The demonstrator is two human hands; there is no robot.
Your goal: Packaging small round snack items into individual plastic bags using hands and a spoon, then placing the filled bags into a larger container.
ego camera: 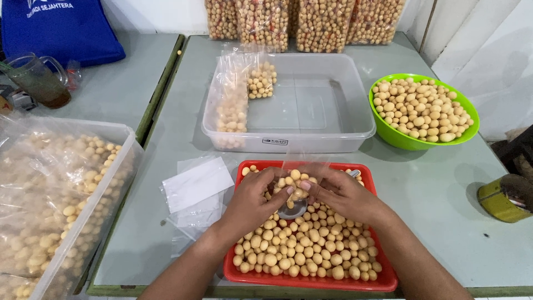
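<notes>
A red tray (383, 276) near the table's front edge is full of small round tan snack balls (302, 253). Over its far half, my left hand (256, 199) and my right hand (338, 191) meet around a small clear plastic bag (294, 186) part-filled with the balls. Both hands pinch the bag between fingers and thumbs. The bag's open top sticks up, thin and see-through. A round metal object (292, 210) lies under the bag, mostly hidden.
Behind the tray a clear plastic tub (333, 119) holds filled bags. A green bowl (411, 141) of balls stands at right, a tape roll (506, 198) at the right edge. Empty bags (195, 189) lie left of the tray. Large bin (61, 216) at left; packed bags (302, 22) at back.
</notes>
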